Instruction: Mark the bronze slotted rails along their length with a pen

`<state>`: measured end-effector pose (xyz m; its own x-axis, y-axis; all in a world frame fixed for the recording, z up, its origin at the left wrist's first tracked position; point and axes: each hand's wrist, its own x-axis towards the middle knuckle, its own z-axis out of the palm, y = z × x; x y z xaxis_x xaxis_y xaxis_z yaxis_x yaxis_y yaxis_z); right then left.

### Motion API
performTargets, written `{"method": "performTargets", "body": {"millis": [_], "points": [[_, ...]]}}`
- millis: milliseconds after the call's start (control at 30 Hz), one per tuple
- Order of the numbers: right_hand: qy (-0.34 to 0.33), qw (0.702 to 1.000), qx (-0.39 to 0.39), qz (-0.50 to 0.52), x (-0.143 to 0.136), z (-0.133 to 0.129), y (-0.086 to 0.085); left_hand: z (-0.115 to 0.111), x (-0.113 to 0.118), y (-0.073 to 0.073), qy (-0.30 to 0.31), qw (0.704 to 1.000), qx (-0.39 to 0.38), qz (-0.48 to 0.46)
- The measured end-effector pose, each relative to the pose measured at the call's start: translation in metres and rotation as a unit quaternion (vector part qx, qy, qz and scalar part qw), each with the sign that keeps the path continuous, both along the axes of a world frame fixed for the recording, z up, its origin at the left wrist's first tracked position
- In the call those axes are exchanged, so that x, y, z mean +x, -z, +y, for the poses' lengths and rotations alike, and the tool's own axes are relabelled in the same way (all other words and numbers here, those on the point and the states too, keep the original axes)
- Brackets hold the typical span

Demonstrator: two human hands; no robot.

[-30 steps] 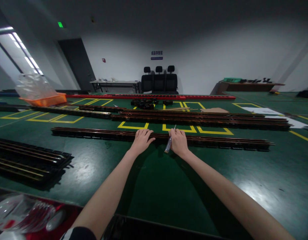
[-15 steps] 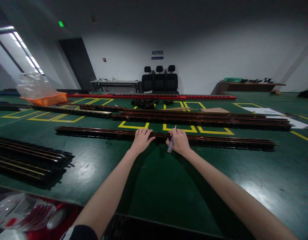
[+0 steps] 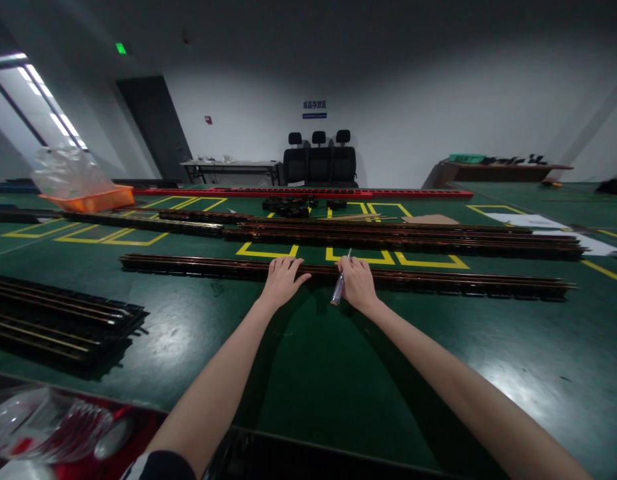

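Note:
A long dark rail strip (image 3: 458, 281) with copper-coloured bars lies crosswise on the green table before me. My left hand (image 3: 283, 279) is closed over its middle, fingers across the top and thumb on the near side. Just to the right, my right hand (image 3: 357, 280) holds a slim screwdriver (image 3: 337, 293) with a clear, purplish handle. The handle points down toward me, and the metal shaft sticks out above the fingers. That hand is also over the strip; its fingertips are partly hidden.
More rail strips (image 3: 413, 237) lie beyond, and a stack of shorter ones (image 3: 48, 320) sits at left. An orange tray (image 3: 95, 199) holds clear plastic bags. Dark parts (image 3: 287, 205) and white paper (image 3: 528, 221) are farther back. Clear plastic containers (image 3: 48, 423) are at the lower left.
The rail strip has slid a little to the right beneath my hands. My right hand has shifted slightly left with the screwdriver; my left hand stays nearly in place.

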<state>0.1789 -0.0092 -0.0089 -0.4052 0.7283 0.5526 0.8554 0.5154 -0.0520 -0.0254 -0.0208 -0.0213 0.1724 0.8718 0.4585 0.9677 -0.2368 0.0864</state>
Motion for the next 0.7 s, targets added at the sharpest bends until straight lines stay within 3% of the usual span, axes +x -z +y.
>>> {"method": "performTargets", "body": {"millis": [400,700], "points": [[0.053,0.995,-0.034,0.077,0.0062,0.0016,-0.0004,-0.0042,0.0033,-0.0058,-0.063,0.998,-0.005,0.000],[0.049,0.991,-0.035,0.116,0.0090,0.0027,0.0021,-0.0018,-0.0004,-0.0013,-0.039,0.999,0.002,-0.019]]}}
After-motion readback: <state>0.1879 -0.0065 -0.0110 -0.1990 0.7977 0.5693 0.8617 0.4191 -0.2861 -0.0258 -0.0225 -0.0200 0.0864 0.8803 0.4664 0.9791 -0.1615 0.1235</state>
